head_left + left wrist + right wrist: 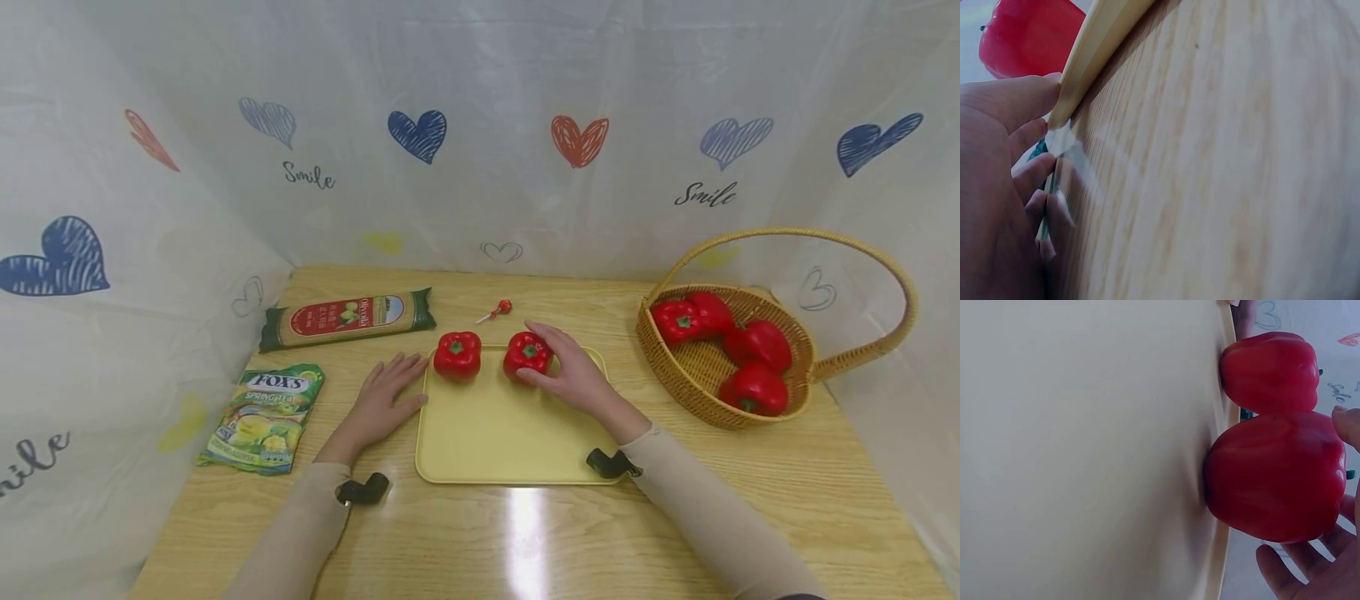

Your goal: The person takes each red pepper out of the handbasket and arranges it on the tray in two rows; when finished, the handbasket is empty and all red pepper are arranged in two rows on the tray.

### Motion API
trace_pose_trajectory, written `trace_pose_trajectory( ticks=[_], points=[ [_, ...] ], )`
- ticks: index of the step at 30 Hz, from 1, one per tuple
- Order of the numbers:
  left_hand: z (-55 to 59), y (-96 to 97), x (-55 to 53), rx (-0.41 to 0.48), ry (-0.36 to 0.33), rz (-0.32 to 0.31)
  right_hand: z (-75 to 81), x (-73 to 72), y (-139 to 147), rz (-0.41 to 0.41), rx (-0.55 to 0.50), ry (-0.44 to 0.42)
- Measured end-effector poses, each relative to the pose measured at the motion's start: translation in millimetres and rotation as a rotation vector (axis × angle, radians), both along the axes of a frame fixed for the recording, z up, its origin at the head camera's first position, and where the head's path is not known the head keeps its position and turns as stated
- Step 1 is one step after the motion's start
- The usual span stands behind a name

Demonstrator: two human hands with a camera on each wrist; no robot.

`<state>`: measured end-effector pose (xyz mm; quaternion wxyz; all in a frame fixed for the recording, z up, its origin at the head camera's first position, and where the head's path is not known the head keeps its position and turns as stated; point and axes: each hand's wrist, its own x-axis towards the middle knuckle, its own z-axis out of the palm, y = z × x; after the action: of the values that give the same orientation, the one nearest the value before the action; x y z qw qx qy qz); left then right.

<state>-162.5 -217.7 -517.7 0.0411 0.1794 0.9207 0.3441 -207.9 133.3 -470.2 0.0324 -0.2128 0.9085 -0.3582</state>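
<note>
A yellow tray (495, 433) lies on the table with two red bell peppers standing along its far edge. My left hand (381, 398) rests at the tray's left side, fingers spread on the table; in the left wrist view its thumb (1038, 90) touches the tray's rim. The left bell pepper (457, 357) stands just past that hand. Around the right bell pepper (522, 354) my right hand (573, 371) is loosely spread. In the right wrist view the thumb is at that pepper's top and a finger stands apart from its side; full contact is hidden.
A wicker basket (701, 398) with a tall handle and several red bell peppers (753, 387) stands at the right. Behind the tray lies a lollipop (497, 311). To the left are a long pasta pack (348, 319) and a green FOX'S candy bag (262, 421). A heart-printed curtain (480, 192) encloses the table.
</note>
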Motion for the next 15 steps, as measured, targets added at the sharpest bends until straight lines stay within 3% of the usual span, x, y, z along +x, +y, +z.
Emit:
trace_pose_trajectory(
  ticks=[15],
  points=[
    [0.9,1.0,0.0,0.003,0.004,-0.004,2.4,3.1,11.7,0.008,-0.064,0.012]
  ],
)
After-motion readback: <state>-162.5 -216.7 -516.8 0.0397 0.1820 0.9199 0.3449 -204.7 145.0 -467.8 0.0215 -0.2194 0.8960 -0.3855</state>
